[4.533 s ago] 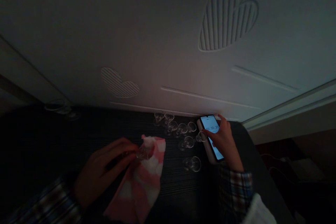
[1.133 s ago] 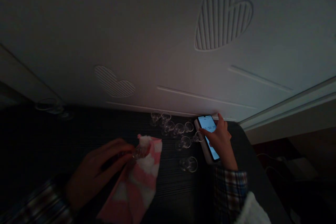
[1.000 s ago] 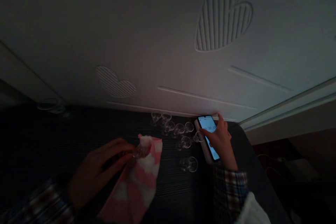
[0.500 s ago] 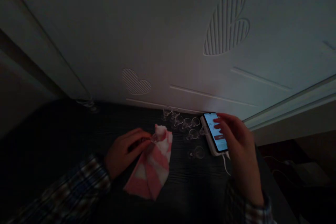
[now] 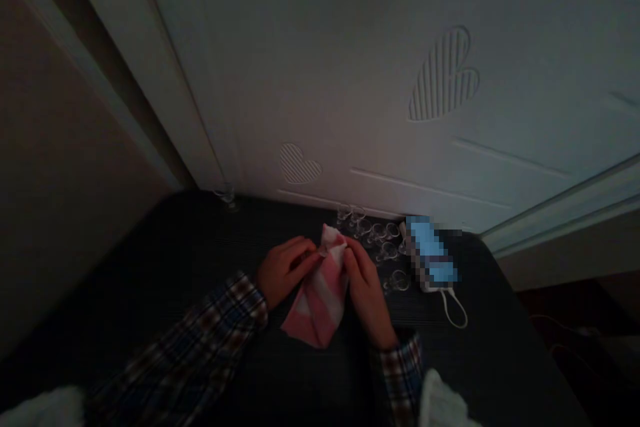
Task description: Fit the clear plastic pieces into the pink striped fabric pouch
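The light is dim. My left hand [image 5: 283, 270] pinches a small clear glass wrapped in a pink-and-white cloth [image 5: 320, 290] over a dark table [image 5: 175, 267]. My right hand [image 5: 364, 280] has closed on the cloth's right side, fingers curled against it. Several small clear glasses [image 5: 375, 240] stand in a cluster just beyond my right hand, near the wall. A phone [image 5: 430, 260] with a lit screen lies to the right of the glasses, a white cable [image 5: 453, 310] trailing from it.
A white panel [image 5: 400, 80] with raised heart shapes rises right behind the table. One more small glass [image 5: 229, 197] stands at the table's back left, by a white post. The table's right edge drops off to a dark floor.
My right hand left the phone and came left onto the cloth. The view swung so the table sits more to the right. My left hand kept its hold.
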Motion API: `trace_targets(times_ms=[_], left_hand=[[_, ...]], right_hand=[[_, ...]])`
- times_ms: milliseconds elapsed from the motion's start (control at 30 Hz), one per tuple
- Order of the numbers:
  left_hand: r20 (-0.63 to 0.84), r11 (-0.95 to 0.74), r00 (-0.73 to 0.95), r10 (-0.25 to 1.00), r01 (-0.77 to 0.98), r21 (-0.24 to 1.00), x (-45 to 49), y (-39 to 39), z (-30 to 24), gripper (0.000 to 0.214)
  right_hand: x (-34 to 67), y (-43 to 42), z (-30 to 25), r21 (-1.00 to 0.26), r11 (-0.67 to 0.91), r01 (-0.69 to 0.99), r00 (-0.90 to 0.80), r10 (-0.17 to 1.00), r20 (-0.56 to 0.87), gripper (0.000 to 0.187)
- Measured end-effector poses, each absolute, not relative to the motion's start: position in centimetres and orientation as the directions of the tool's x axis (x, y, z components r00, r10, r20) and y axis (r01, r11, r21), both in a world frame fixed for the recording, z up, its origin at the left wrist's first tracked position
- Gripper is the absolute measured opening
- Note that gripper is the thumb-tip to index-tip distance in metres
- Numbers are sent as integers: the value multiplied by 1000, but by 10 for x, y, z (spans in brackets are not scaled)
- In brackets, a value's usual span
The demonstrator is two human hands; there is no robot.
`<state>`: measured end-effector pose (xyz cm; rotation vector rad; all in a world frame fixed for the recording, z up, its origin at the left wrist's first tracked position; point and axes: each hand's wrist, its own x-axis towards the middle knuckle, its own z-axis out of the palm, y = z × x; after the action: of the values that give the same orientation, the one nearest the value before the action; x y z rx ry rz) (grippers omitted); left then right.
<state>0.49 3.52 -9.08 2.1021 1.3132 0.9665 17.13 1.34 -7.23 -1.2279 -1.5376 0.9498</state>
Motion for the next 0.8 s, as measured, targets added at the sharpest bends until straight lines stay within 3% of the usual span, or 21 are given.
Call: trace_targets(times_ms=[267,533,800], left_hand=[[256,-461,404,878,570,680,3,34,-87,25],[370,-557,417,830,644,524,7,30,-101,23],[364,-521,383,849,718,461,15,24,-97,19]], right_hand=[[162,14,-86,-918,233,321,-42,972,232,22],[154,13,-83,-879,228,419,30,964,264,19],[162,23,-98,-748,176,639,67,957,283,36]])
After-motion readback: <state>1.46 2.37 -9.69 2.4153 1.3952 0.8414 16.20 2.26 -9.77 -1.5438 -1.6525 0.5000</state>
